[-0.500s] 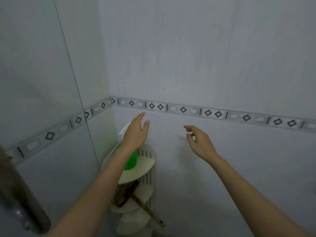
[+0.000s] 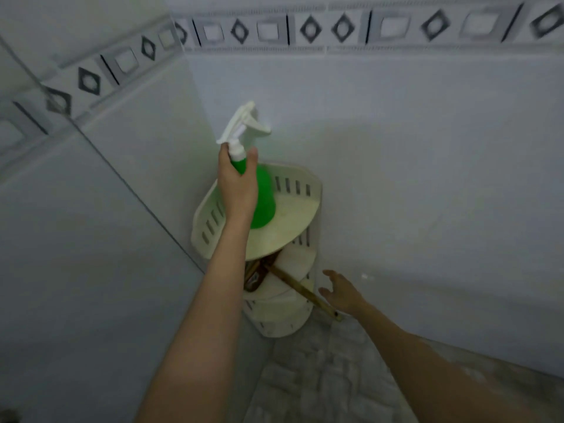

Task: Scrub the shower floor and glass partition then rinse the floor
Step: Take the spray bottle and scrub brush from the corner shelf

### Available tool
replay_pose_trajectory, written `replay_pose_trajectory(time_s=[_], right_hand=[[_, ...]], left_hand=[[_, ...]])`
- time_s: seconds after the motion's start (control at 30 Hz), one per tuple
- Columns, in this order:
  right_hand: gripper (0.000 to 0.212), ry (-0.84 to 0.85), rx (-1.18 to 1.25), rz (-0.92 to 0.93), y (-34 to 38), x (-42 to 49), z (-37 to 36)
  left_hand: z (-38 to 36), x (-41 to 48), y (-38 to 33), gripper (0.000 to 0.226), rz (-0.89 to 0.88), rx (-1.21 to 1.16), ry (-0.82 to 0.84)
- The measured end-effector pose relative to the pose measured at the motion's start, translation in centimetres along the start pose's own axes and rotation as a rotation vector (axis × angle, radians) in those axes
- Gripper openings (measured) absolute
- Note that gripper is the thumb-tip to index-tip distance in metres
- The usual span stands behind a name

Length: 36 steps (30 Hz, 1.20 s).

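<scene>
A green spray bottle [image 2: 263, 199] with a white trigger head stands on the top tier of a cream corner shelf [image 2: 308, 206]. My left hand [image 2: 237, 181] grips the bottle's neck just under the trigger. A brush with a long wooden handle [image 2: 300, 288] lies on the tier below, its handle sticking out to the right. My right hand [image 2: 340, 291] hovers beside that handle with fingers spread and relaxed, holding nothing. Grey tiled shower floor [image 2: 329, 377] shows at the bottom.
White wall tiles with a band of diamond-patterned border tiles [image 2: 311, 29] meet in the corner behind the shelf. The shelf has lower tiers reaching down to the floor. A dark object shows at the bottom left edge [image 2: 7, 416].
The view has dropped and come closer to the shelf. My left hand has closed round the spray bottle's neck. My right hand has gone down beside the brush handle.
</scene>
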State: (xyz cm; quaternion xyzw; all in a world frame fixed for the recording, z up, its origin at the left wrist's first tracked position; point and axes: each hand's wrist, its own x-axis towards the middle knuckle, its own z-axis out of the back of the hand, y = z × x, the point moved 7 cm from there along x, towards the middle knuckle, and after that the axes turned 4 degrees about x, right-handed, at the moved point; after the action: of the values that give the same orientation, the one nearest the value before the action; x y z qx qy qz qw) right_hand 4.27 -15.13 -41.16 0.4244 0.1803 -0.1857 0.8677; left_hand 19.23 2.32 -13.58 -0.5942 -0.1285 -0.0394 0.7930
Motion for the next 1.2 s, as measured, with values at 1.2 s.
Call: replay_pose_trajectory(time_s=[1.2], right_hand=[[0.03, -0.227, -0.086, -0.211, -15.2, -12.8, 1.5]], left_hand=[[-4.4, -9.9, -4.8, 0.025, -0.089, -0.136, 0.141]])
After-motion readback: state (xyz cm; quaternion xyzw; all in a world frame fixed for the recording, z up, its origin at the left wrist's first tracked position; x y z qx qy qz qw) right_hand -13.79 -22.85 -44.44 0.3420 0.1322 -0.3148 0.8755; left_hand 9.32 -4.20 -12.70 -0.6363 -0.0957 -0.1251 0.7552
